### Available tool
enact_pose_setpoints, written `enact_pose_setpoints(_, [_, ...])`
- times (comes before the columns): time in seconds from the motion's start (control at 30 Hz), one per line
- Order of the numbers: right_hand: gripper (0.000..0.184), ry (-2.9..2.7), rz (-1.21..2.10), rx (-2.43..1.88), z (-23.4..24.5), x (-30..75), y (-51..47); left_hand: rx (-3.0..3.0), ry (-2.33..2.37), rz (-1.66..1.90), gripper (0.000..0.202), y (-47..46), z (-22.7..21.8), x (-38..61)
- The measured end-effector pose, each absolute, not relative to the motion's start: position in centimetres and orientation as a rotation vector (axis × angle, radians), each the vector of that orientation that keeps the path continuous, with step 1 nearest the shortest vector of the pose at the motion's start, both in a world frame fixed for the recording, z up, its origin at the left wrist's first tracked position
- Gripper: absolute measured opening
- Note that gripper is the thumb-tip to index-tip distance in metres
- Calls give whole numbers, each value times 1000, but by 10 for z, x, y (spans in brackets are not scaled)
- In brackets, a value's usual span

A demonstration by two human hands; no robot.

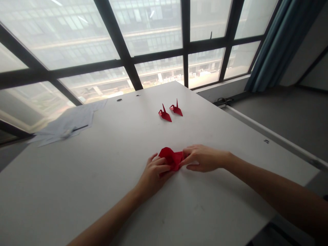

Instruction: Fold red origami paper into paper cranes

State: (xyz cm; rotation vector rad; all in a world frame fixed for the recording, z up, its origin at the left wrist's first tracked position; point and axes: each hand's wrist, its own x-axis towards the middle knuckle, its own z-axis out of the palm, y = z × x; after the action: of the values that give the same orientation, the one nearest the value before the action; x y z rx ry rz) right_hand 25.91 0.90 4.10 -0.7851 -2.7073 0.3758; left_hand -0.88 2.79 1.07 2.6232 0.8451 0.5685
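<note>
A partly folded sheet of red origami paper [167, 153] lies on the white table [115, 160], between my two hands. Its left part curves up and stands off the surface. My left hand [155, 172] is on the near left side of the paper, fingers bent over it and thumb along its near edge. At the paper's right end, my right hand [201, 158] pinches the red paper between thumb and fingers. Beyond my hands stand two finished red paper cranes, a left crane [164, 114] and a right crane [176, 108], side by side.
White paper sheets [77, 118] are spread at the far left, with a dark pen [80, 127] on them. Large windows with dark frames [186, 44] rise behind the table. A blue curtain [276, 44] hangs at the right, and a white rail [269, 133] runs along the table's right side.
</note>
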Motion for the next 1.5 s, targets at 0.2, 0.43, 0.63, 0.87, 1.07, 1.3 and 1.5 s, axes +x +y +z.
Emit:
enact_pose_setpoints(0.2, [28,-2736,310,-780,41,257,8,2557,783,590,16,31,10,-8])
enact_pose_setpoints(0.43, [27,-2741,314,-773,42,258,9,2530,778,590,14,35,8,-9])
enact_pose_setpoints(0.63, [25,-2760,256,-787,40,253,8,2538,757,606,11,35,8,-9])
enact_pose_setpoints(0.87, [26,-2749,272,-802,40,252,7,2574,783,593,8,31,10,-6])
enact_pose_setpoints(1.07, [30,-2728,340,-781,39,252,7,2556,793,583,10,30,13,-4])
enact_pose_setpoints(1.3, [30,-2695,347,-762,38,254,9,2540,783,542,11,32,12,-6])
enact_pose_setpoints(1.5, [30,-2664,427,-752,37,254,9,2547,908,561,9,27,13,-1])
